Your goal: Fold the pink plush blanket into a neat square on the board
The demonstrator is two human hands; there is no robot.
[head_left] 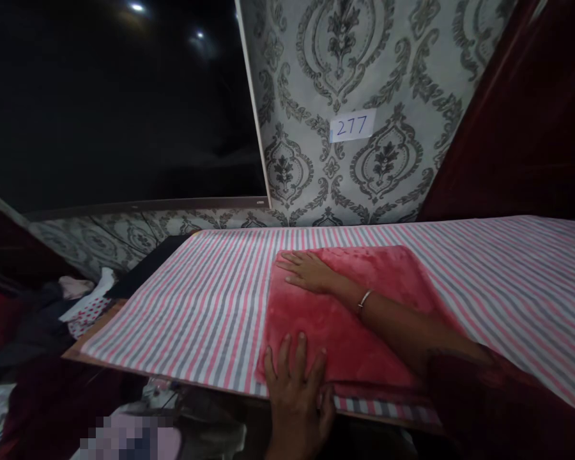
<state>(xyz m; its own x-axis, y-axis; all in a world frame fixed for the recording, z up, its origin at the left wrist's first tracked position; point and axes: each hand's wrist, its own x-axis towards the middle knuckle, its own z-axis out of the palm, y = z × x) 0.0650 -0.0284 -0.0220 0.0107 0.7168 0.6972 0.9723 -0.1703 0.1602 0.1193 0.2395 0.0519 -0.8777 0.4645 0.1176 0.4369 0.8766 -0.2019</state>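
A plush red cloth (359,338), folded into a flat rectangle, lies on a striped sheet (211,287) in pink, grey and white. My right hand (309,271) rests flat near the cloth's far left corner, fingers stretched toward the left; a thin bangle circles that wrist. At the near left corner, my left hand (297,390) has its fingers spread over the cloth's edge. Both palms face down, and neither hand grasps anything. My right forearm crosses over the cloth and hides part of it.
The striped sheet covers a table whose wooden edge (71,350) shows at the left. Behind stand a patterned wall with a paper label (353,126) and a large dark screen (124,108). Clothes (89,313) lie at lower left; dark red panel (517,128) at right.
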